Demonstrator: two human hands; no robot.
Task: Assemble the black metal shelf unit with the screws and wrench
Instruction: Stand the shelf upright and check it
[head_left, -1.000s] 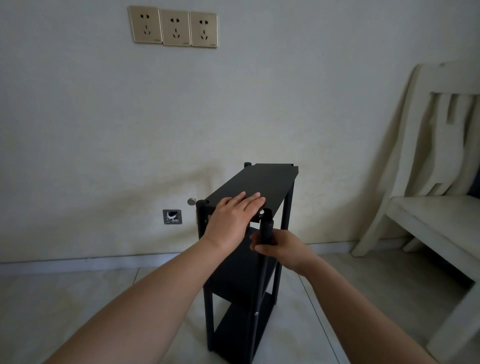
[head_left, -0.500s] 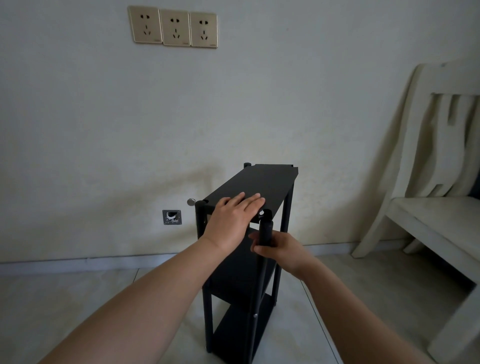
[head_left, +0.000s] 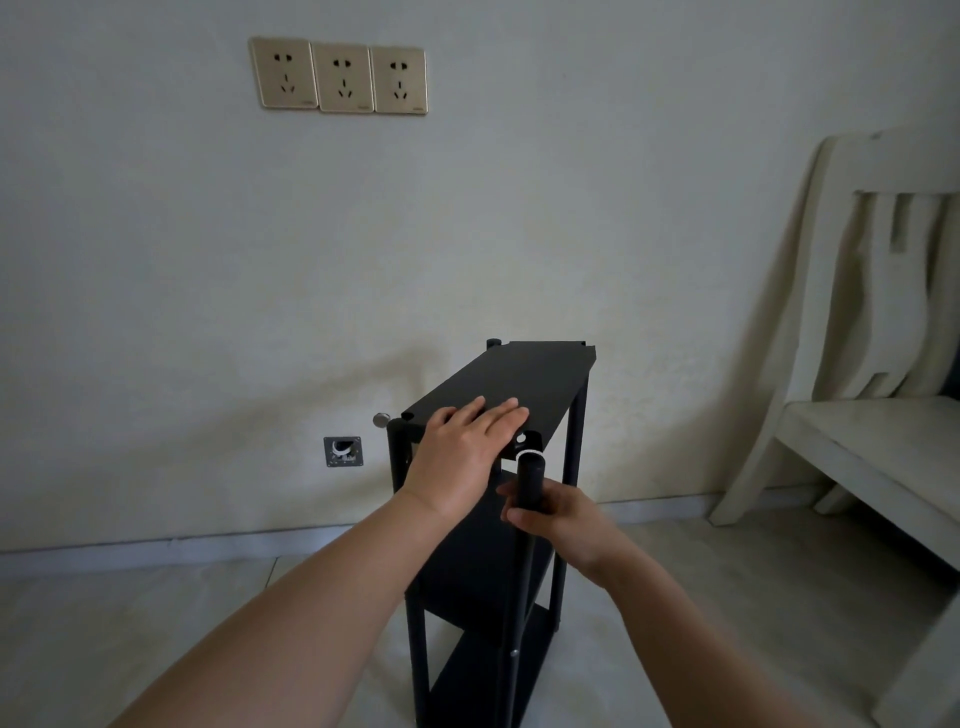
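The black shelf unit (head_left: 498, 519) stands upright on the tiled floor (head_left: 130, 623), one narrow end towards the wall (head_left: 156, 260). To the left of the shelf unit, low on the wall, sits a small metal wall plate (head_left: 343, 451); above and left of the shelf unit are three gold wall sockets (head_left: 340, 77). A silver screw head (head_left: 382, 419) projects at the near left corner of the top panel (head_left: 514, 384).

The left hand (head_left: 462, 457) lies palm down on the near end of the top panel, fingers (head_left: 498, 415) straight and flat on the metal, holding nothing.

Just right of that hand, the right hand (head_left: 550, 512) grips the near right post (head_left: 529, 480) below its top end, fingers curled round the tube. The post top sits just under the panel's near right corner; whether it touches cannot be determined.

Right of the shelf unit stands a pale wooden chair (head_left: 857, 415).
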